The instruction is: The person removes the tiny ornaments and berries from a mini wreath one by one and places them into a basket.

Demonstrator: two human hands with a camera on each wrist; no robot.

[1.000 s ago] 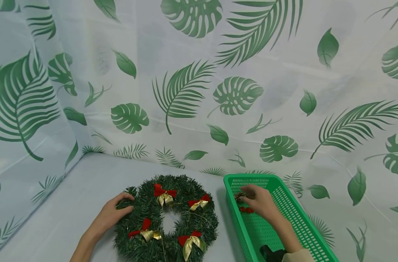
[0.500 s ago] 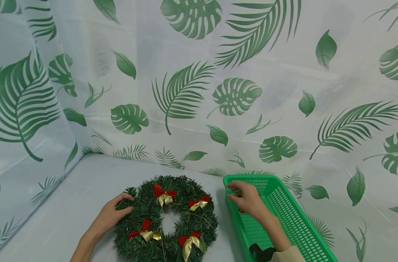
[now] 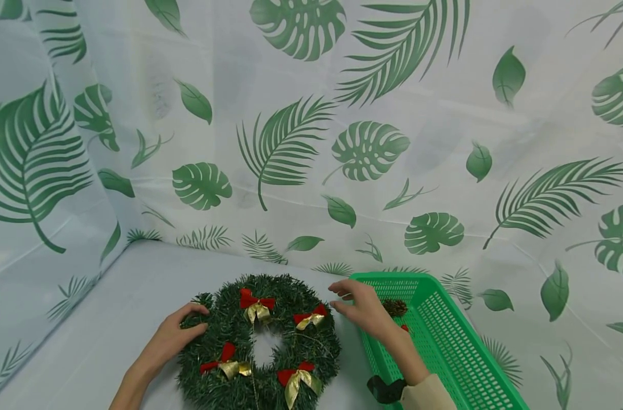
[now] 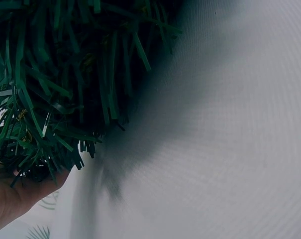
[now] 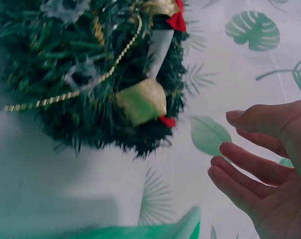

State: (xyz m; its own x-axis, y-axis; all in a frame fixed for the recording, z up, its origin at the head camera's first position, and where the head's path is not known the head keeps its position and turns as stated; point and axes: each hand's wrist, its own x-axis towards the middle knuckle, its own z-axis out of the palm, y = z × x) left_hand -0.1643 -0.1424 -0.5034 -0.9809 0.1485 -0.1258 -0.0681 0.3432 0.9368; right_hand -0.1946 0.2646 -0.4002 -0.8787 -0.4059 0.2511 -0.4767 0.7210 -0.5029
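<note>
A green tinsel wreath [image 3: 297, 296] with several red-and-gold bows [image 3: 259, 307] lies on the white surface; a gold bead string [image 5: 65, 96] crosses it. My left hand [image 3: 170, 336] grips the wreath's left edge, its thumb and fingers curled round a tuft; in the left wrist view the tinsel hides most of that hand [image 4: 21, 196]. Between the wreath's right side and the basket, my right hand [image 3: 365, 307] hovers with relaxed, slightly bent fingers. The right wrist view shows nothing between its thumb and fingers [image 5: 247, 162], which are apart from the wreath.
To the wreath's right stands a green plastic basket [image 3: 447, 347], partly beneath my right forearm. A brown pinecone [image 3: 395, 307] and a small red item [image 3: 405, 328] lie inside it. A leaf-printed curtain [image 3: 291, 228] rises behind and at the left.
My right hand has moved left out of the basket, toward the wreath's right edge, uncovering the pinecone. The left hand and the wreath have stayed put.
</note>
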